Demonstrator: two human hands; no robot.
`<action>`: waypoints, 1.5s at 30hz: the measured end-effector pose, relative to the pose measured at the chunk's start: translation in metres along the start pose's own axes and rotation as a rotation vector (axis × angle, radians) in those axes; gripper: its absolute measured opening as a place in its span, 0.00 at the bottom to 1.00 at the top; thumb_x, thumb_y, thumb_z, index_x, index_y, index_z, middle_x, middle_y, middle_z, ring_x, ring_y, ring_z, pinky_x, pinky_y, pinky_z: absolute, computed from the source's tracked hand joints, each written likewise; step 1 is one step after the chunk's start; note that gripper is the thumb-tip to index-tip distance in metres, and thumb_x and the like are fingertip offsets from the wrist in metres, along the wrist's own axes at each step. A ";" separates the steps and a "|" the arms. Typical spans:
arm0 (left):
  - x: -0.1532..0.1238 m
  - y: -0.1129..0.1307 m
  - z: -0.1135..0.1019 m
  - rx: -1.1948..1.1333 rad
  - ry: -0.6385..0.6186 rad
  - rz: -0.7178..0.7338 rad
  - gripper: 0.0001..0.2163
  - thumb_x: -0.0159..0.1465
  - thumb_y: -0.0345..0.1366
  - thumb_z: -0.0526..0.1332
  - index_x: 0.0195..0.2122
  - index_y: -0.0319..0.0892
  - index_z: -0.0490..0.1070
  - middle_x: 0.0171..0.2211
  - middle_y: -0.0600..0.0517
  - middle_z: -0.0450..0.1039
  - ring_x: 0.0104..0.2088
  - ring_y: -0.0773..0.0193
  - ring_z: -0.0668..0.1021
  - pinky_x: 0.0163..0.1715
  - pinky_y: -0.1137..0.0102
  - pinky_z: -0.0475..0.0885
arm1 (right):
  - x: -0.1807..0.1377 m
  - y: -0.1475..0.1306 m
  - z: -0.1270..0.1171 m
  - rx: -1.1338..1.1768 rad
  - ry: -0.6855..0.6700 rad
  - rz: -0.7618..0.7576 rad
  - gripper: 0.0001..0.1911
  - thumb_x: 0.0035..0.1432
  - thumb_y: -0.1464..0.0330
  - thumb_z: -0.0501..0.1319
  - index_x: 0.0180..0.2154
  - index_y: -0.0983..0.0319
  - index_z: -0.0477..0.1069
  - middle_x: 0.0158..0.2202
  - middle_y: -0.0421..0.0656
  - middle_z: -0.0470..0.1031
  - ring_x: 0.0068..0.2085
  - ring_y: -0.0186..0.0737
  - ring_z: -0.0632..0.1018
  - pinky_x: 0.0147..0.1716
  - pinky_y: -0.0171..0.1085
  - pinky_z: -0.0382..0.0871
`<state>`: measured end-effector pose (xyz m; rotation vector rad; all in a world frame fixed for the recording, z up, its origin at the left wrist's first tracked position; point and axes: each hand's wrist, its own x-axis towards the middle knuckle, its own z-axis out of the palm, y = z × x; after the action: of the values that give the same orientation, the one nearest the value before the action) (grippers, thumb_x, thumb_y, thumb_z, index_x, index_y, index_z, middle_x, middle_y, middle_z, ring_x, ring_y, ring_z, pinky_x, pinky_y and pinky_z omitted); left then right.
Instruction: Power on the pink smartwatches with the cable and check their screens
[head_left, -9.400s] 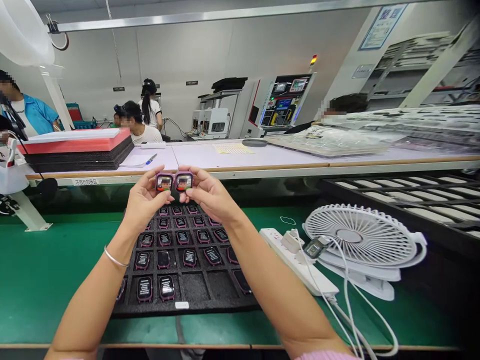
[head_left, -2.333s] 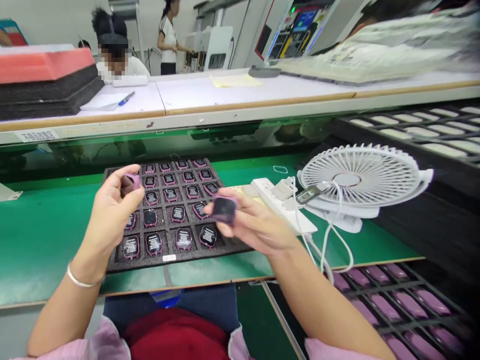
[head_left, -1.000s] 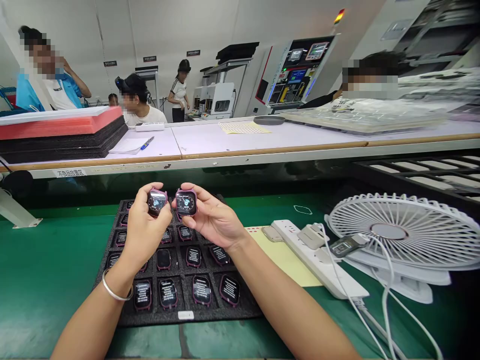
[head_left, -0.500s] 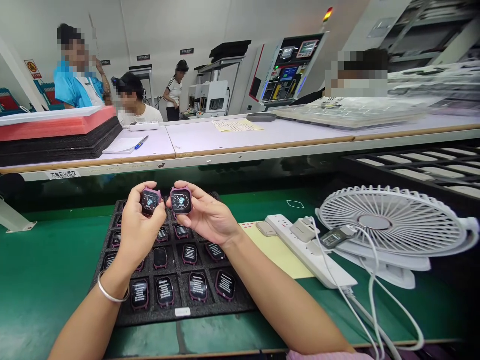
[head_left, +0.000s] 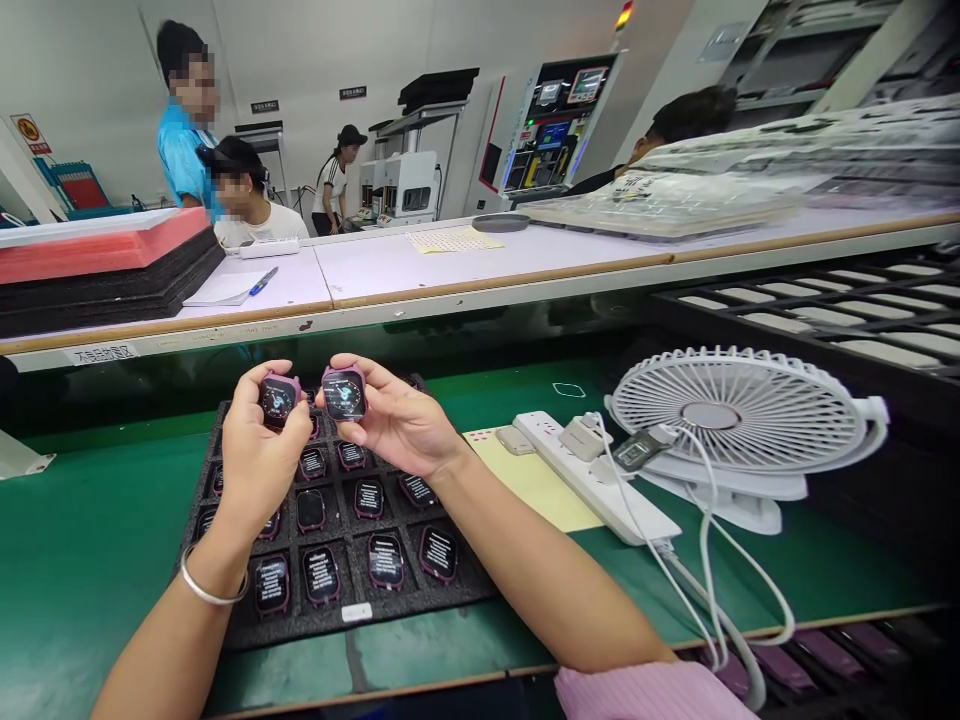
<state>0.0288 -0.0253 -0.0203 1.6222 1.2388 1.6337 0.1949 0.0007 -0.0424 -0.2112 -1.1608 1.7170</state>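
Note:
My left hand [head_left: 262,450] is closed around a purple-framed smartwatch body [head_left: 278,401] with a lit dial on its screen. A second purple watch body [head_left: 345,394], its dial lit too, is gripped in my right hand [head_left: 405,420] by its edges. Both are held up side by side, a small gap apart, with screens facing me. Below them lies a black foam tray [head_left: 300,630] whose compartments hold several more purple watches [head_left: 385,560], most showing lines of white text. One watch [head_left: 310,510] in the tray has a dark screen. My forearms cover part of the tray.
Right of the tray are a yellow sheet [head_left: 555,500], a white power strip [head_left: 600,490] with cables and a white fan [head_left: 735,415]. A shelf [head_left: 450,290] crosses ahead, bearing foam sheets [head_left: 105,260]. Several people are beyond it, one in a blue shirt [head_left: 180,150].
The view has shifted slightly, so the scene sits further left. Both hands still hold their watches in nearly the same pose. The person in blue behind the shelf has turned and lowered an arm.

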 end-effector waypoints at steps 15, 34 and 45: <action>-0.002 -0.002 0.001 -0.006 -0.013 0.018 0.19 0.56 0.36 0.65 0.49 0.41 0.72 0.37 0.53 0.75 0.33 0.67 0.76 0.34 0.72 0.72 | -0.001 0.000 0.002 0.011 0.000 -0.013 0.17 0.58 0.63 0.69 0.49 0.55 0.74 0.40 0.44 0.78 0.30 0.34 0.71 0.28 0.34 0.64; -0.004 -0.001 0.003 -0.045 -0.027 0.033 0.19 0.56 0.35 0.65 0.49 0.41 0.71 0.36 0.53 0.74 0.31 0.68 0.75 0.31 0.73 0.72 | -0.001 -0.001 0.001 -0.018 0.002 -0.012 0.17 0.59 0.63 0.67 0.50 0.55 0.71 0.41 0.44 0.77 0.28 0.32 0.68 0.28 0.34 0.64; -0.002 -0.001 0.003 -0.036 -0.036 0.031 0.19 0.56 0.36 0.65 0.49 0.41 0.71 0.36 0.53 0.75 0.31 0.68 0.75 0.31 0.73 0.72 | -0.002 -0.001 0.004 -0.035 0.032 -0.002 0.17 0.59 0.64 0.67 0.50 0.57 0.72 0.40 0.44 0.76 0.29 0.33 0.70 0.26 0.34 0.65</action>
<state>0.0322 -0.0260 -0.0226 1.6493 1.1650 1.6285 0.1942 -0.0029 -0.0402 -0.2582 -1.1676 1.6862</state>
